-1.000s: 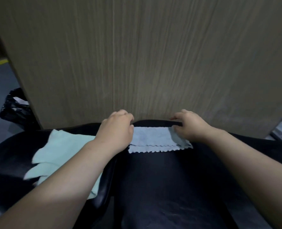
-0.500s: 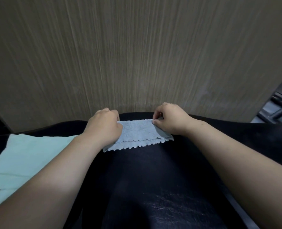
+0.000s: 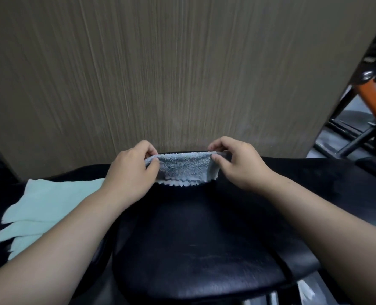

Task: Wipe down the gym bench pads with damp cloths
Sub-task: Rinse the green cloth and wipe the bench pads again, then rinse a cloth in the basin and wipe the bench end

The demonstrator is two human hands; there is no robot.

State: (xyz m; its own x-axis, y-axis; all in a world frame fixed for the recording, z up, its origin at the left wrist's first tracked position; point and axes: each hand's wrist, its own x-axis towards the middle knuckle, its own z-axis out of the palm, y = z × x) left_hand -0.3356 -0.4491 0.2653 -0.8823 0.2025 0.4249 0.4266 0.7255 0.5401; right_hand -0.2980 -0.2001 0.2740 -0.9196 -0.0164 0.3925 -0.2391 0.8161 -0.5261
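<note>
Cloth of grey-blue fluffy microfibre with a pale scalloped hem (image 3: 182, 168) hangs folded between two bare hands at the far end of a black, glossy padded bench seat (image 3: 193, 243). The left hand (image 3: 131, 172) pinches the cloth's left end, thumb on the near face and fingers curled over the top edge. The right hand (image 3: 237, 166) pinches the right end in the same way, thumb tip pressed against the fabric and fingers hooked behind the upper edge. The top edge runs nearly level from one hand to the other, while the scalloped hem hangs down toward the pad; I cannot tell whether the hem touches the vinyl. Both forearms reach in from the lower corners, the left one crossing over a second pad at the left. On that left pad lies a mint-green cloth (image 3: 46, 208), flat and loosely folded in layers, well apart from the grey-blue one and partly covered by the left forearm. Another black padded surface (image 3: 336, 179) stretches away to the right, beyond the right wrist. Directly behind the hands rises a tall brown wood-grain panel (image 3: 160, 73), filling most of the view. Past its right edge stands an orange and black metal frame (image 3: 371, 97) on a grey floor.
</note>
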